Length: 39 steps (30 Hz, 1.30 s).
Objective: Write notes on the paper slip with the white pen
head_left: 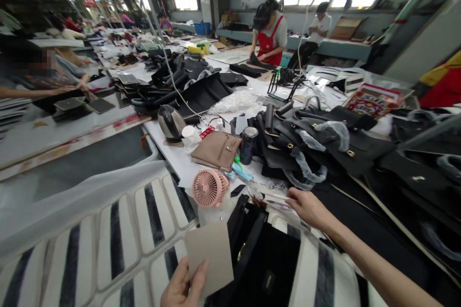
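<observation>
My left hand [185,285] is closed on a flat beige card [210,259], thumb on its face and fingers behind. Just right of the card, a black bag [268,261] lies open, showing a dark lining with a small label and a gold-coloured clasp. Farther forward, my right hand [306,205] is closed, its fingertips pinching the end of a slim white stick [275,196] among small clutter. What the stick is part of cannot be made out. A pink fan [209,187] stands between the hands, toward the left.
Striped white-and-black panels [115,235] cover the near left. A dark can [248,145], a tan bag [216,150] and a kettle [171,123] stand ahead. Black bags [309,139] with wrapped handles are heaped on the right. A co-worker in a red apron [270,41] stands across the table.
</observation>
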{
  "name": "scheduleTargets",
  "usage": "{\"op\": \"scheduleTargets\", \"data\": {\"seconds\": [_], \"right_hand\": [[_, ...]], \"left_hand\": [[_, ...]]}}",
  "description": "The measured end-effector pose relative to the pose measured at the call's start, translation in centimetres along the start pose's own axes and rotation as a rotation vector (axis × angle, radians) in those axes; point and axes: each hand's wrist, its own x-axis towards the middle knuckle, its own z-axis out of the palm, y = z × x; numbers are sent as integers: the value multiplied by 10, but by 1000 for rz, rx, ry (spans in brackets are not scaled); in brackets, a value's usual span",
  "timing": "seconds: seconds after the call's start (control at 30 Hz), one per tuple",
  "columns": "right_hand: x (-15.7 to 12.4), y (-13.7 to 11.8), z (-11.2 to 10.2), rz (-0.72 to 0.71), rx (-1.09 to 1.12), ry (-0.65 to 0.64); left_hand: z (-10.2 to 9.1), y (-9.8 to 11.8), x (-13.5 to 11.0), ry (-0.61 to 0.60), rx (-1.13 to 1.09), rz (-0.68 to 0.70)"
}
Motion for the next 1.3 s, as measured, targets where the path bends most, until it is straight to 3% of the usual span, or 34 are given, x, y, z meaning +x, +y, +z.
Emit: {"op": "scheduleTargets", "data": {"seconds": [0.13,0.2,0.4,0.47,0.57,0.63,0.77,0.87,0.97,1.07,1.2,1.27,1.3], "right_hand": [[-100,-15,-7,55,665,106],[-157,-32,-6,120,875,197],[-316,-75,-3,401,1436,677],[-360,-76,-3,488,1537,831],[-416,-78,-1,567,1461,964],[-447,-87,5,568,1354,915],[-491,-121,38,538,1248,672],[-513,-136,68,542,1282,551],[-537,-137,88,557,1349,448],[-563,-125,95,576,1333,365],[-591,-92,104,643,1293,457],[-603,-62,115,748,1270,539],[-609,-44,122,804,1275,577]], "left_hand": [[-8,8,-38,-148,-5,127],[-19,8,-61,-207,-13,159],[-55,-10,-126,-553,-2,57],[-59,-18,-148,-682,-20,19],[-57,-26,-180,-825,-34,-77],[-54,-31,-201,-899,-31,-194],[-50,-54,-234,-1031,58,-502],[-50,-91,-250,-1110,105,-722],[-50,-132,-265,-1172,196,-918],[-40,-163,-283,-1210,234,-1095],[-11,-194,-313,-1190,213,-1369],[6,-214,-324,-1177,247,-1393],[14,-227,-327,-1179,276,-1337]]}}
